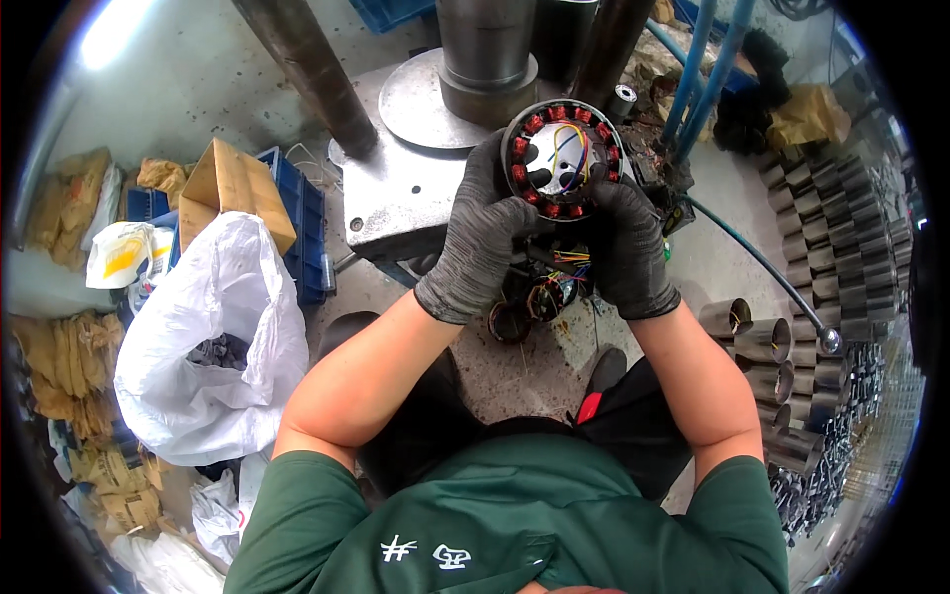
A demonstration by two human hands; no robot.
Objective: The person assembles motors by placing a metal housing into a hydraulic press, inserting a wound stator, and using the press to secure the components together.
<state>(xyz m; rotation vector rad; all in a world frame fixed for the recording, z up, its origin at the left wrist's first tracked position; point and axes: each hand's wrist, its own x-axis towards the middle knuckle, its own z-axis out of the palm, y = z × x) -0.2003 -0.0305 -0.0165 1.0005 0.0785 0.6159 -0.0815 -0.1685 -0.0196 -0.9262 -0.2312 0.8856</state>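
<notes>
Both my hands wear dark grey knit gloves and hold up a motor stator (520, 172), a metal ring lined with red copper coils. Yellow, blue and red lead wires run across its open centre. My left hand (477, 233) grips the ring's left and lower-left side. On the lower-right side, my right hand (630, 238) closes round the rim. The ring is held in front of the steel press plate (396, 203). Beneath my hands, another wound part with coloured wires (551, 295) lies low near the floor, partly hidden.
A thick press column (485, 49) stands on a round steel disc (411, 104). To the left are a white sack (213, 396), a cardboard box (237, 188) and a blue crate (307, 233). Stacked metal cylinders (792, 228) line the right. A ball-ended lever (829, 341) reaches across there.
</notes>
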